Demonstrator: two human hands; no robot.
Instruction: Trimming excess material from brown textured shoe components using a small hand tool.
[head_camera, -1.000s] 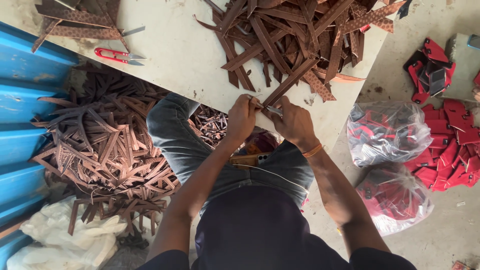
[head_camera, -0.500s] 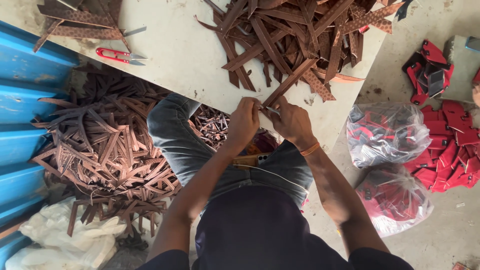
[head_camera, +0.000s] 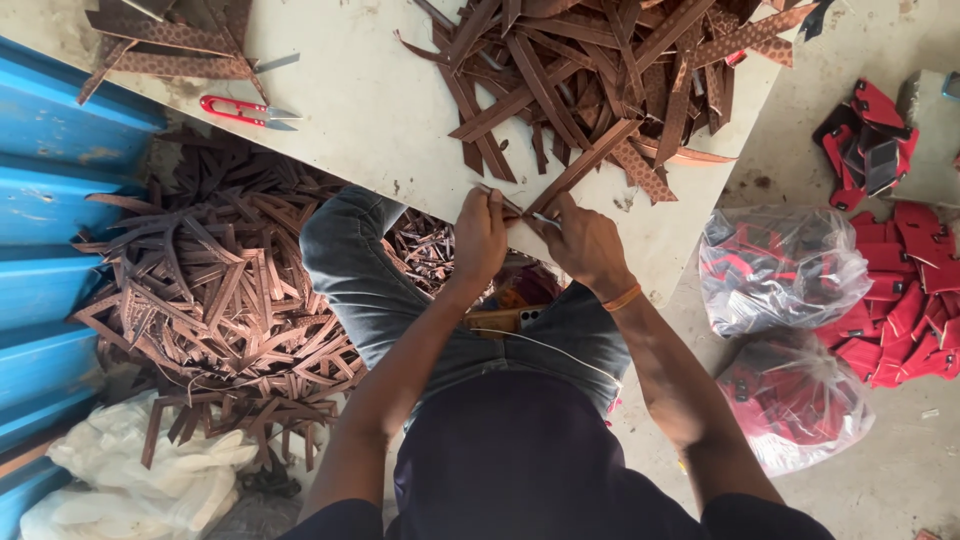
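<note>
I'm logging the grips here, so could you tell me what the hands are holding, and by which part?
Both hands, left hand and right hand, pinch the near end of one long brown strip at the table edge; its far end lies on the strip pile.

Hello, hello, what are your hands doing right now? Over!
Left hand and right hand both pinching one brown strap at table edge. Strap pile close behind. Red snips lying unused.

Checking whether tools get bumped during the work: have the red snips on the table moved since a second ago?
No. The red snips lie in the same spot on the table, beside the same strip pile.
</note>
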